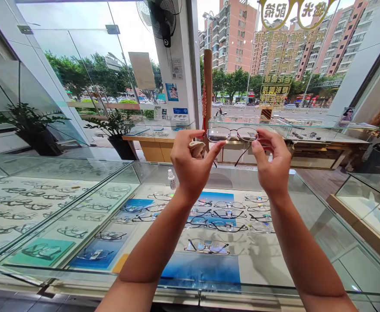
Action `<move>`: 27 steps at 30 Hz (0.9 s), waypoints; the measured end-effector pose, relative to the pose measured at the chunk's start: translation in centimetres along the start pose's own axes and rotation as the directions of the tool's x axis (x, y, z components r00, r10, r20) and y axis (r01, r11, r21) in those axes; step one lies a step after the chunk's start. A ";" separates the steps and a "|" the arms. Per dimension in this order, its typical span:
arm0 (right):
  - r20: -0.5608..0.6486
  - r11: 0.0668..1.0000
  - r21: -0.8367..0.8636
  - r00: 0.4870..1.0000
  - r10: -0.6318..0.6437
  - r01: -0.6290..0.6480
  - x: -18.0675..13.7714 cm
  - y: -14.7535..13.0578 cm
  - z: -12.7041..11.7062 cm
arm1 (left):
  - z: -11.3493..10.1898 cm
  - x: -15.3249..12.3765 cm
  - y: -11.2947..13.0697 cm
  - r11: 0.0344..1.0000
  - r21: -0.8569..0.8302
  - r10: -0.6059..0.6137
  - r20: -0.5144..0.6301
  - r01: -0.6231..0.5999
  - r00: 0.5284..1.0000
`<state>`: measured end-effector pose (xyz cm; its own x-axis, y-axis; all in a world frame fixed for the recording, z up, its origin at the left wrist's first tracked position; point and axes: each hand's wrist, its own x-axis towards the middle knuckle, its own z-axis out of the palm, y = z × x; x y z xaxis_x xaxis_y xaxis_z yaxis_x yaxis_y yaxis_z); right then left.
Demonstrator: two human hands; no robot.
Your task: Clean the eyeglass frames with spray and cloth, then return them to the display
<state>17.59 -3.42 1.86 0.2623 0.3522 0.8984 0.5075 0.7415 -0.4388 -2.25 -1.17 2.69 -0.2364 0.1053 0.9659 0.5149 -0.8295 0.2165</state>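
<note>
I hold a pair of thin-rimmed glasses (232, 134) up at eye level above a glass display counter (310, 216). My left hand (191, 162) pinches the left end of the frame between thumb and fingers, with a small beige cloth (197, 148) bunched in the palm. My right hand (272, 162) grips the right end of the frame, fingers curled. One temple arm hangs down between my hands.
Under the counter glass lie several rows of glasses on white and blue mats. A small white bottle (172, 179) stands on the counter near my left wrist. More glass cases (251, 121) stand ahead; potted plants (30, 125) at the left; shop windows beyond.
</note>
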 end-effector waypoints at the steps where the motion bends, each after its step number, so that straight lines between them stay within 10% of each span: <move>1: 0.000 1.000 0.005 1.000 0.007 -0.007 0.0 0.1 0.1 | -0.1 0.0 0.1 0.999 0.009 0.037 -0.005 -0.037 0.999; 16: -0.004 0.999 0.034 1.000 0.030 -0.030 -0.4 0.2 0.6 | -0.2 0.2 0.2 0.990 0.036 0.140 -0.032 -0.138 0.990; 27: -0.047 0.998 -0.027 0.998 -0.050 0.048 -0.7 -0.2 0.8 | -0.3 0.4 -0.5 0.994 -0.040 -0.096 0.041 0.098 0.995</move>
<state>16.61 -3.35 1.36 0.2754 0.2874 0.9174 0.5412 0.7423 -0.3950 -2.82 -0.89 2.89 -0.2511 0.2070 0.9456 0.4556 -0.8366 0.3042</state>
